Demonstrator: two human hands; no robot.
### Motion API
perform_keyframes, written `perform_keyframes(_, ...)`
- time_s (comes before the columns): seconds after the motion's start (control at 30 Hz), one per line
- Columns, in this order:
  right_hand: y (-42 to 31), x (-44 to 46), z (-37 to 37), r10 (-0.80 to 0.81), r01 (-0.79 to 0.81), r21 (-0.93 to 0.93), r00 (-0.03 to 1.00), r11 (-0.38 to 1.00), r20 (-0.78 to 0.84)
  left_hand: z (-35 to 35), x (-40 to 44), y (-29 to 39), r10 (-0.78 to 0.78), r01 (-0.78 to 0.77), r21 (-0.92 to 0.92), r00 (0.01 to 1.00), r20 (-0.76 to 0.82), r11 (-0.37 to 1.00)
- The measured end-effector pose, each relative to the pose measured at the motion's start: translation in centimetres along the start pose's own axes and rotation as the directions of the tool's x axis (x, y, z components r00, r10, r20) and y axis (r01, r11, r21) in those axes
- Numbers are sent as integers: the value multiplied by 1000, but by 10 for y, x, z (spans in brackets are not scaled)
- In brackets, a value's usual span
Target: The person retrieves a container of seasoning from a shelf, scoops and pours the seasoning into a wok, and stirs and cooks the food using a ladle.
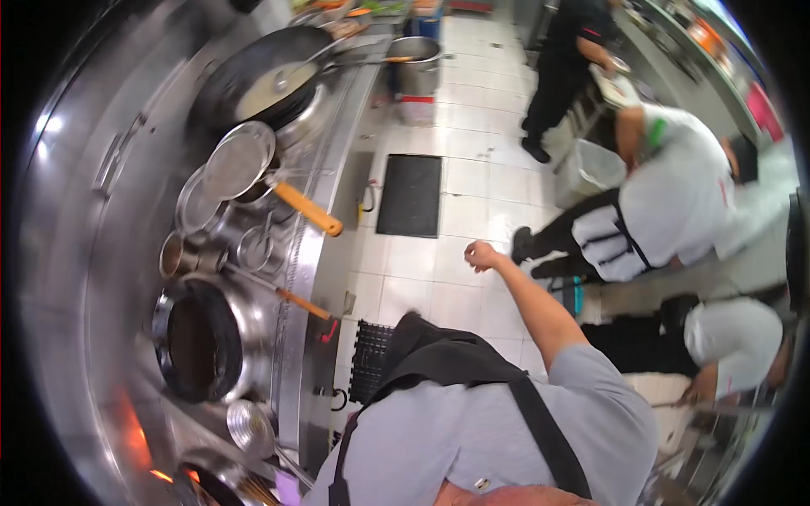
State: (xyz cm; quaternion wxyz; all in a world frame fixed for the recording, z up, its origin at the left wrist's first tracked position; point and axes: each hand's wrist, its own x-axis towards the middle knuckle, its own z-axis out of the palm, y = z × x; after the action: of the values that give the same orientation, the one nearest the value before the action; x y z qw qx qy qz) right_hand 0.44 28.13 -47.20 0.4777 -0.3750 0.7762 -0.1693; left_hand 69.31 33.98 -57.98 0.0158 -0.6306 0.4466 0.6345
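My right hand hangs over the tiled floor at mid-frame, well away from the stove. Its fingers are curled in loosely, and no object shows in them. My left hand is out of view. Left of my body, a strainer with a wooden handle rests across pots on the steel range. Below it, a wok holding dark liquid sits on a burner ring. A ladle with a wooden grip lies between them. Farther up, a large wok contains pale liquid and a ladle.
Flames burn at lower left beside another pan. A black mat lies on the floor; a tall steel pot stands beyond. Three co-workers, one in dark clothes, two in white tops, occupy the right side near a bin.
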Motion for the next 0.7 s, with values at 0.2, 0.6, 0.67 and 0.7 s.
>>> perform_keyframes(0.2,-160,70,-116,-440,424,-295,898,856,14,35,18,1,-107,104,-80,994,-34,991)
perform_keyframes(0.6,-344,179,-283,-590,508,-450,806,735,-54,82,97,104,-12,-53,455,990,139,889)
perform_keyframes(0.67,-375,219,-310,-641,522,-497,762,693,-94,81,99,116,-259,276,-606,959,119,746)
perform_keyframes(0.7,-397,234,-322,-650,498,-526,745,690,-148,81,108,106,-209,148,-650,978,-16,745)
